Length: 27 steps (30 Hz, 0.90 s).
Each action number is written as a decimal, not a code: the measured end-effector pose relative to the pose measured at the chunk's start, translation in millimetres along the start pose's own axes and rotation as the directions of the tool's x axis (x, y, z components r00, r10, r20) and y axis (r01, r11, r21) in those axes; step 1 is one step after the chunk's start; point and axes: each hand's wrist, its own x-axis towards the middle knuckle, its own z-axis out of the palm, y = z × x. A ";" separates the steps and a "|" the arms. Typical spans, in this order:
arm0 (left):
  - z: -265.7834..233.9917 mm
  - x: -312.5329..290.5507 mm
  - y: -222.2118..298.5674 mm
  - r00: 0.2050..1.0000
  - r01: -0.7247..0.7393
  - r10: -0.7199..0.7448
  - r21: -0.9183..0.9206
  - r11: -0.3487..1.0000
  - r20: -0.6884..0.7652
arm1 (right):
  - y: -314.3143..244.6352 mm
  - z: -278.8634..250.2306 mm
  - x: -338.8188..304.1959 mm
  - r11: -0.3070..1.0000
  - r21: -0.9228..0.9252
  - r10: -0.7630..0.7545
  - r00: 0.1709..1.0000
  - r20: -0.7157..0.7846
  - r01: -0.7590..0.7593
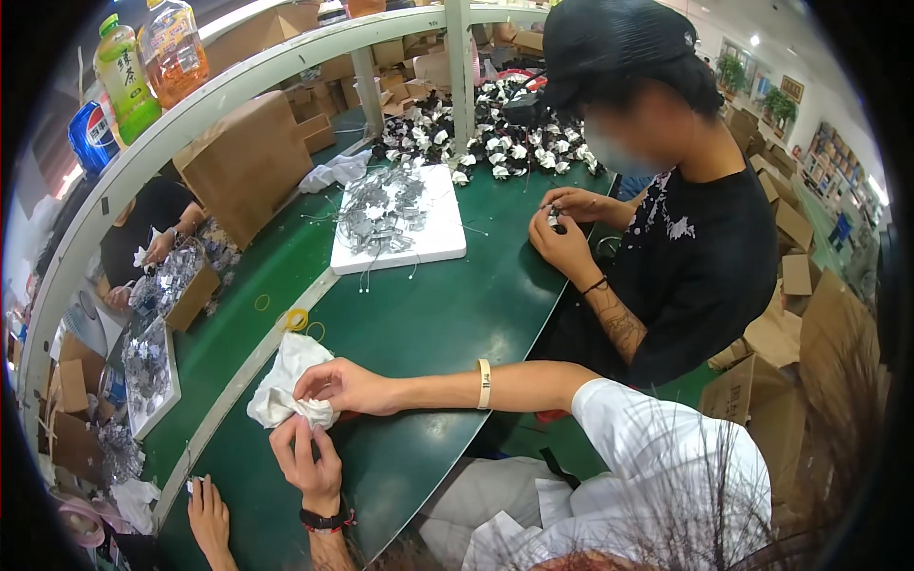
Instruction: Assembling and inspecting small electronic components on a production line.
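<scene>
My right hand [352,385], with a cream band on its forearm, reaches in from the right and is closed on a crumpled white cloth [288,371]. Close below it, my left hand [309,457], a black watch at its wrist, has its fingertips pinched at the cloth's lower edge. Any small item in the folds is hidden. The cloth lies bunched on the green tabletop [419,333]. Just beyond it are yellow rubber bands [297,320]. To the left, another person's hand [209,519] rests on the table with a tiny item at its fingertips.
A white foam board [409,255] holds a tangled heap of metal parts with thin wires. Behind it lies a pile of black-and-white pieces [519,133]. A co-worker in a black cap [609,48] handles a small part at right. Bottles [129,81] stand on the curved shelf rail [238,84].
</scene>
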 end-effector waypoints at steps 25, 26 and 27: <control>6.9 3.9 -1.4 0.991 0.126 -0.125 0.019 0.992 -0.042 | -4.1 4.1 -1.2 0.999 -0.035 0.032 0.981 0.193 -0.026; 2.3 5.1 1.1 0.994 0.108 -0.108 0.062 0.992 0.001 | -3.4 2.4 -0.4 0.998 0.002 0.065 0.974 0.219 -0.067; 2.5 5.3 1.2 0.994 0.110 -0.111 0.059 0.992 0.007 | -3.0 2.9 -0.9 0.998 0.005 0.067 0.975 0.213 -0.069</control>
